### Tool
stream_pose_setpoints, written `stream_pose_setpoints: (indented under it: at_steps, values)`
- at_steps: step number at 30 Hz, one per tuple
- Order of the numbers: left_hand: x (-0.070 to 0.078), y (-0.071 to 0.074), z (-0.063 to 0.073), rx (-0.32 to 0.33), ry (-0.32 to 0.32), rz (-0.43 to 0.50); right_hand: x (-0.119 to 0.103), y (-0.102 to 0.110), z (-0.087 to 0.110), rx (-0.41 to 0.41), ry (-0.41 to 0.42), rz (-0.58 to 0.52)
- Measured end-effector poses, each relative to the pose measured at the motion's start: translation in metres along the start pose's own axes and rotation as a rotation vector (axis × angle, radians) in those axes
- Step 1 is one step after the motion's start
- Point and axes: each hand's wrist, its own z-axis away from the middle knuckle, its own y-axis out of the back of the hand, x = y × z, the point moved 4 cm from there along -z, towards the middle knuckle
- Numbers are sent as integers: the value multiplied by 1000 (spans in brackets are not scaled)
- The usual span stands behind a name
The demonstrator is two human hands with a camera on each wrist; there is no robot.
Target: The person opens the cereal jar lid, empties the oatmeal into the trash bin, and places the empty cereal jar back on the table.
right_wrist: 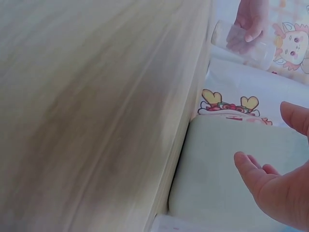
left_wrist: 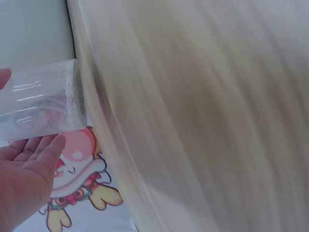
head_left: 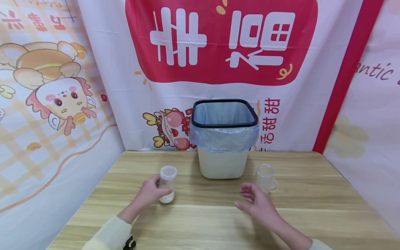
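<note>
My left hand (head_left: 151,190) grips a clear plastic jar (head_left: 168,184) with a whitish rim or lid and some white material at its bottom. The jar stands upright, its base at or very close to the tabletop. In the left wrist view, the fingers and thumb lie around the jar (left_wrist: 41,101). My right hand (head_left: 259,205) hovers over the table at the right, holding nothing, thumb and fingers apart. Just beyond it is a clear mug (head_left: 264,177) with a handle on its right; the hand partly hides its lower portion. Whether they touch cannot be told.
A pale trash bin (head_left: 222,163) with a black rim and a bluish liner bag stands at the table's back middle, between the jar and the mug. A printed cloth (head_left: 112,69) hangs behind the wooden table (head_left: 193,225). Something black (head_left: 129,242) shows beside the left sleeve.
</note>
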Motion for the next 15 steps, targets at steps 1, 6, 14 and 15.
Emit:
stream_pose_setpoints:
  at_steps: [1, 6, 14, 15]
  values:
    - [2, -2, 1, -3, -10, 5, -1, -1, 0, 4, 4, -7]
    - [16, -12, 7, -23, -55, 31, -8, -4, -1, 18, 25, -38]
    - [33, -28, 12, -47, -116, 14, -16, -9, 1, 14, 64, -84]
    - [35, -30, 14, -53, -125, 11, -17, -10, 2, 14, 70, -91]
